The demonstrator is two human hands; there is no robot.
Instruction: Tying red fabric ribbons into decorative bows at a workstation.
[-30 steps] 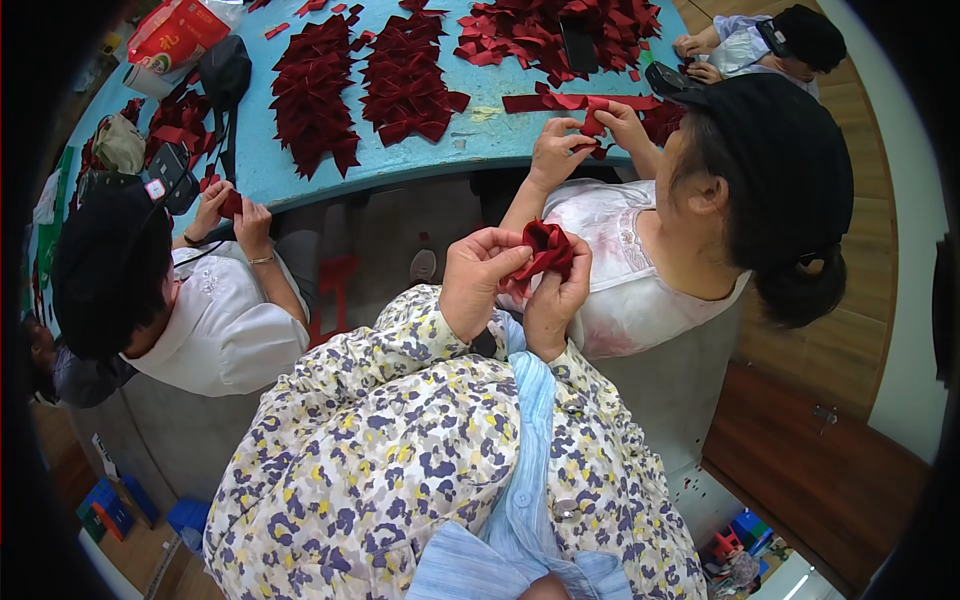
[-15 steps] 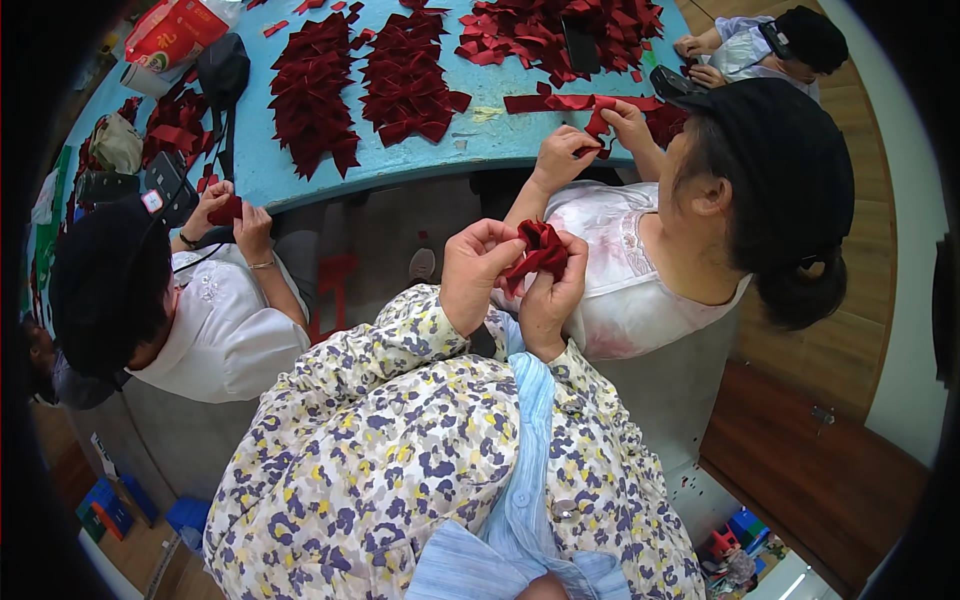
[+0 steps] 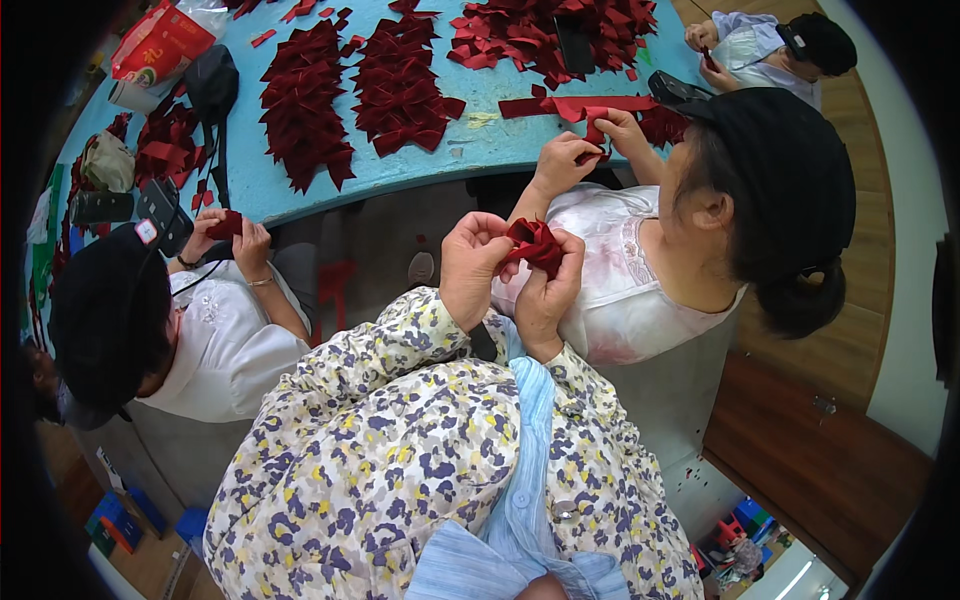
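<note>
Both hands meet at chest height, well short of the desk (image 3: 470, 150), so the work sits close under the eyes. Left hand (image 3: 472, 265) curls over a red ribbon bow (image 3: 532, 245) from the left, fingers closed on it; right hand (image 3: 548, 295) pinches it from below and the right, thumb pressed against the folds. Held between the two like this, the bow's loops stay bunched and cannot spring open. On the blue desk, finished red bows (image 3: 300, 100) lie in rows, apart from a looser heap of cut pieces (image 3: 550, 30), which keeps done work separate from stock. A co-worker on the right (image 3: 700, 230) folds a red strip (image 3: 590, 105) at the desk edge; another on the left (image 3: 200, 330) holds a bow in the lap.
</note>
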